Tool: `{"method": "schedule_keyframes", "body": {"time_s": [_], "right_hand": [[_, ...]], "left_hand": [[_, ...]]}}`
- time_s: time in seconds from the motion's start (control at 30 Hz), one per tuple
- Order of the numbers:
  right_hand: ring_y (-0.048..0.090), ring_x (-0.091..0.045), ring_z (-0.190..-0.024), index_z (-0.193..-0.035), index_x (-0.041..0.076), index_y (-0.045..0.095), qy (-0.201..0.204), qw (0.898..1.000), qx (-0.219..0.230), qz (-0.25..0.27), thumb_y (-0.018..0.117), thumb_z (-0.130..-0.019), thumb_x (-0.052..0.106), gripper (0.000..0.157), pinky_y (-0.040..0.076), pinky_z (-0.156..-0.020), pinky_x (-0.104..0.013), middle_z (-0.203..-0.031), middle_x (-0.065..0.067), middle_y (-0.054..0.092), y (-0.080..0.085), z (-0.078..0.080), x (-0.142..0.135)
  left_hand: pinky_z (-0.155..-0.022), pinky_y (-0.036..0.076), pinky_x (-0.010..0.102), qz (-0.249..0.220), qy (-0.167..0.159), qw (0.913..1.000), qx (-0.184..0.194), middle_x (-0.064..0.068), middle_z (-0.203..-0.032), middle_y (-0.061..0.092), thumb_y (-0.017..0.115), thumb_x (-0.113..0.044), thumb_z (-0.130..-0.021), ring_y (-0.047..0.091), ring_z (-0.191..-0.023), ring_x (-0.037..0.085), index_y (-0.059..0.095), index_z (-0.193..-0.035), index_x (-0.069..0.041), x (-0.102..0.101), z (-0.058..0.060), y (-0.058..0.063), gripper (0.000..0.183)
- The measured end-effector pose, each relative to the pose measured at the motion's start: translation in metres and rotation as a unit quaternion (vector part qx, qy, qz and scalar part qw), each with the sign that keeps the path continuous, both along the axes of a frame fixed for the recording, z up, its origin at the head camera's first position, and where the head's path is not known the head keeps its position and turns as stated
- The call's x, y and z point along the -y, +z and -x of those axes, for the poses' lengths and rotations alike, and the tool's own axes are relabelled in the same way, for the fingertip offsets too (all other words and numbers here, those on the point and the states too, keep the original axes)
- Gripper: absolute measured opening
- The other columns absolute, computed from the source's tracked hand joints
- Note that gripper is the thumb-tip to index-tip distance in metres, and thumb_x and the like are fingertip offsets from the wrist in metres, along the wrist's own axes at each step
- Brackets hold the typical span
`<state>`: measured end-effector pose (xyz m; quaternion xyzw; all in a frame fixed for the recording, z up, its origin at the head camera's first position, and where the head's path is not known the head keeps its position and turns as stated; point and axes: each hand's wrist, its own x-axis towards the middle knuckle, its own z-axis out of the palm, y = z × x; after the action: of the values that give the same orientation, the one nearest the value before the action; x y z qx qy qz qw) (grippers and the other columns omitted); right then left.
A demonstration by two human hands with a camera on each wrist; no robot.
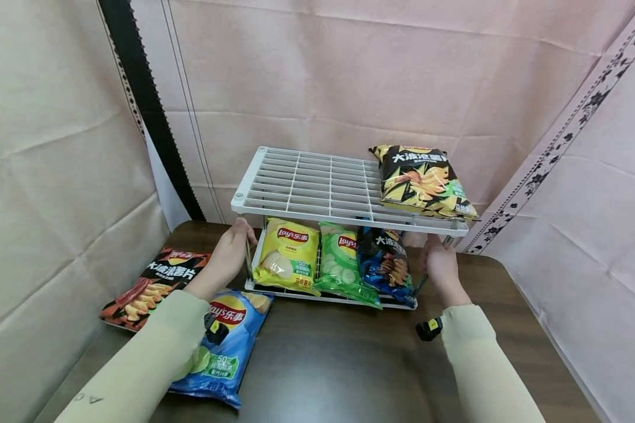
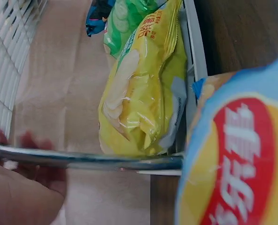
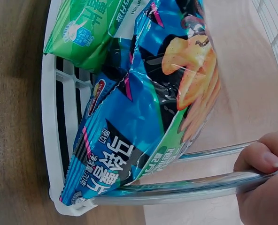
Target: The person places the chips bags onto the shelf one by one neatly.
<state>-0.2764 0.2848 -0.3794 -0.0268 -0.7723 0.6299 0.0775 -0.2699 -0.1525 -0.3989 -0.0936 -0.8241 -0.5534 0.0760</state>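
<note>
A two-tier white rack [image 1: 317, 185] with metal posts stands at the back of the table. My left hand [image 1: 229, 254] grips its left front post [image 2: 106, 162] just under the upper shelf; in the left wrist view the fingers pass behind the metal. On the other side, my right hand [image 1: 441, 269] holds the right front post [image 3: 186, 188], fingers curled over it. Between the hands, the lower shelf bears a yellow chip bag [image 1: 286, 255], a green chip bag [image 1: 344, 264] and a dark blue chip bag [image 1: 383, 264]. A black-and-yellow chip bag [image 1: 423, 182] lies at the upper shelf's right end.
Left of the rack, a red-and-black chip bag [image 1: 156, 285] lies on the brown table [image 1: 338, 364]. A light blue chip bag [image 1: 235, 343] lies nearer, partly under the left forearm. Pale cloth [image 1: 349, 70] hangs behind the rack and along both sides.
</note>
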Motion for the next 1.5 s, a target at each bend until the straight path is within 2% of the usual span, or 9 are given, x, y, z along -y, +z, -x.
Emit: {"method": "schedule_keyframes", "body": {"time_s": [0.07,0.2,0.37,0.47,0.6,0.77,1.03,1.3,1.5], "right_hand": [[0.032,-0.019,-0.040,-0.059,0.011,0.038,-0.007,1.000,0.002,-0.010,0.031,-0.101,0.056,0.062,0.030,-0.041,-0.038,-0.046,0.001,0.036,-0.006,0.004,-0.001],[0.031,-0.020,-0.040,-0.060,0.012,0.038,-0.008,1.000,-0.005,-0.003,0.033,-0.097,0.064,0.064,0.028,-0.042,-0.043,-0.047,0.000,0.035,-0.010,0.008,-0.003],[0.031,-0.019,-0.039,-0.060,0.013,0.038,-0.013,1.000,-0.004,-0.003,0.031,-0.098,0.062,0.063,0.028,-0.041,-0.041,-0.047,0.001,0.036,-0.011,0.009,-0.006],[0.033,-0.019,-0.039,-0.060,0.012,0.039,-0.019,1.000,-0.003,0.005,0.030,-0.100,0.057,0.061,0.030,-0.040,-0.037,-0.046,0.001,0.037,-0.012,0.009,-0.006],[0.033,-0.018,-0.038,-0.059,0.012,0.039,-0.018,1.000,-0.014,0.019,0.031,-0.102,0.052,0.060,0.029,-0.039,-0.036,-0.046,0.001,0.037,-0.013,0.009,-0.005],[0.035,-0.017,-0.037,-0.056,0.008,0.041,-0.024,0.999,-0.021,0.002,0.031,-0.104,0.048,0.064,0.030,-0.039,-0.035,-0.044,0.001,0.039,-0.008,0.003,0.003],[0.034,-0.019,-0.037,-0.055,0.009,0.042,-0.032,0.999,-0.026,-0.007,0.032,-0.099,0.060,0.068,0.028,-0.038,-0.037,-0.045,-0.001,0.039,-0.015,0.009,0.001],[0.033,-0.020,-0.038,-0.054,0.012,0.042,-0.040,0.999,-0.032,-0.016,0.032,-0.100,0.059,0.066,0.028,-0.038,-0.037,-0.045,-0.002,0.039,-0.016,0.008,-0.003],[0.036,-0.021,-0.039,-0.055,0.011,0.043,-0.038,0.998,-0.037,-0.033,0.030,-0.100,0.058,0.067,0.030,-0.040,-0.037,-0.046,-0.002,0.041,-0.016,0.008,-0.004]], "left_hand": [[-0.099,0.034,0.053,0.044,-0.010,0.9988,0.019,0.019,-0.120,0.050,0.016,-0.058,-0.101,0.047,-0.116,0.034,0.046,-0.122,-0.004,0.008,-0.006,-0.005,0.065],[-0.098,0.035,0.059,0.148,-0.018,0.9884,0.030,0.023,-0.135,0.041,0.029,-0.057,-0.101,0.042,-0.124,0.039,0.030,-0.143,-0.004,0.025,-0.021,-0.015,0.068],[-0.097,0.032,0.066,0.276,-0.010,0.9602,0.043,0.030,-0.144,0.030,0.037,-0.065,-0.096,0.035,-0.128,0.050,0.024,-0.147,-0.002,0.040,-0.045,-0.023,0.082],[-0.095,0.029,0.071,0.316,-0.014,0.9465,0.063,0.034,-0.147,0.021,0.039,-0.071,-0.091,0.029,-0.130,0.055,0.020,-0.149,-0.003,0.046,-0.058,-0.028,0.091],[-0.088,0.035,0.071,0.353,-0.013,0.9319,0.081,0.033,-0.144,0.023,0.045,-0.074,-0.087,0.036,-0.125,0.055,0.019,-0.150,-0.007,0.052,-0.072,-0.034,0.096],[-0.083,0.042,0.068,0.370,-0.034,0.9230,0.101,0.033,-0.138,0.027,0.049,-0.076,-0.083,0.048,-0.114,0.052,0.020,-0.150,-0.008,0.058,-0.084,-0.041,0.099],[-0.071,0.048,0.057,0.376,-0.062,0.9000,0.211,0.039,-0.128,0.034,0.051,-0.078,-0.080,0.055,-0.097,0.042,0.007,-0.152,-0.007,0.060,-0.095,-0.045,0.110],[-0.073,0.048,0.055,0.350,-0.078,0.9072,0.220,0.039,-0.126,0.037,0.054,-0.074,-0.082,0.056,-0.095,0.039,0.003,-0.152,-0.008,0.062,-0.094,-0.047,0.109],[-0.087,0.042,0.060,0.303,-0.092,0.9153,0.249,0.046,-0.136,0.027,0.058,-0.069,-0.083,0.050,-0.113,0.049,-0.009,-0.147,0.005,0.070,-0.093,-0.050,0.119]]}}
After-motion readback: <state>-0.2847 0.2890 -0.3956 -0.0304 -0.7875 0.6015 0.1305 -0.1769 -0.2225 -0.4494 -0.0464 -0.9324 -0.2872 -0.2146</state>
